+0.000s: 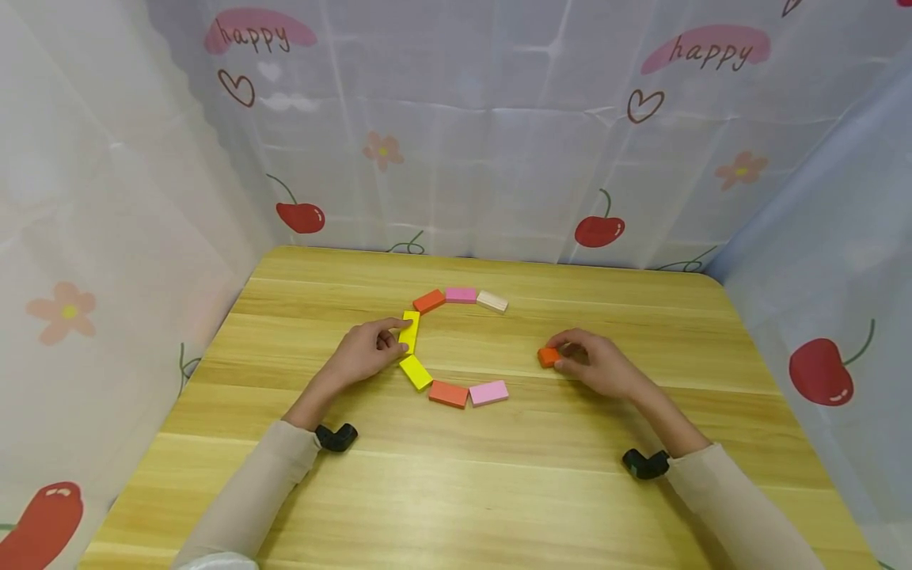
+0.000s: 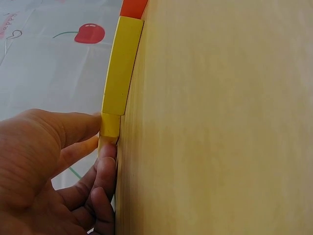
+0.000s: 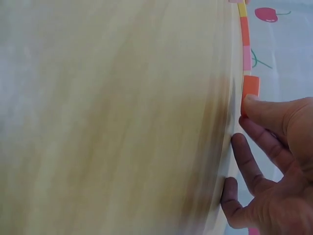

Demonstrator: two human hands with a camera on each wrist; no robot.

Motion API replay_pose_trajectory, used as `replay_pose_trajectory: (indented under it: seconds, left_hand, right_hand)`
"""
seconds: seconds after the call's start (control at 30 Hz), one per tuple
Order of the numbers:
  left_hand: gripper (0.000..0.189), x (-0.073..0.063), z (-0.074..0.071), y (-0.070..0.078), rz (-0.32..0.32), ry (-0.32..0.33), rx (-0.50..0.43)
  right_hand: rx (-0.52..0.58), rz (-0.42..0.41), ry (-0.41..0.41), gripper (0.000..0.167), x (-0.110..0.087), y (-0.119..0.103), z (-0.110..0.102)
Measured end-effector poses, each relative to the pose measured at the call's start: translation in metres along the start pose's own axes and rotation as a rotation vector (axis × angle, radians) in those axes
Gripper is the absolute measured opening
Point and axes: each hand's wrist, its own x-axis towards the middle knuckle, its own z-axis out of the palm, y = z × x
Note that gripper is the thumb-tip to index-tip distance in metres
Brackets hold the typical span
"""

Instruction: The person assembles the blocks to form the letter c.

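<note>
My left hand (image 1: 363, 352) pinches a yellow block (image 1: 409, 334) near its two ends, thumb at the near end and a finger at the far end. This block lies in a curved row of flat blocks, open to the right. Below it sits a second yellow block (image 1: 416, 372), then a red-orange block (image 1: 449, 394) and a pink block (image 1: 488, 393). Above come an orange-red block (image 1: 430, 302), another pink block (image 1: 461, 295) and a plain wood block (image 1: 492, 302). On the right, apart from the row, my right hand (image 1: 602, 368) pinches an orange block (image 3: 251, 87) between thumb and fingers.
The blocks are on a wood-grain table (image 1: 456, 491) with rounded back corners. A patterned curtain (image 1: 456, 158) stands along the back and both sides. Black wrist mounts, one on the left sleeve (image 1: 336, 438) and one on the right (image 1: 645, 465), hang close over the tabletop.
</note>
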Motion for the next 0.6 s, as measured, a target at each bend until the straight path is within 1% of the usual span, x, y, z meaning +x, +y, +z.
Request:
replay_pose_trajectory:
  seconds: [0.3,0.47,0.6]
  left_hand:
    - [0.045,0.001,0.001,-0.001,-0.001,0.001,0.008]
    - [0.045,0.001,0.001,-0.001,0.002,0.004,0.007]
    - [0.045,0.000,0.002,-0.001,0.007,0.006,0.008]
  right_hand:
    - [0.014,-0.064,-0.047,0.030,0.000,-0.004,0.006]
    - [0.008,-0.103,-0.053,0.031,0.000,-0.006,0.010]
    - [0.004,-0.117,-0.067,0.031,0.000,-0.008,0.012]
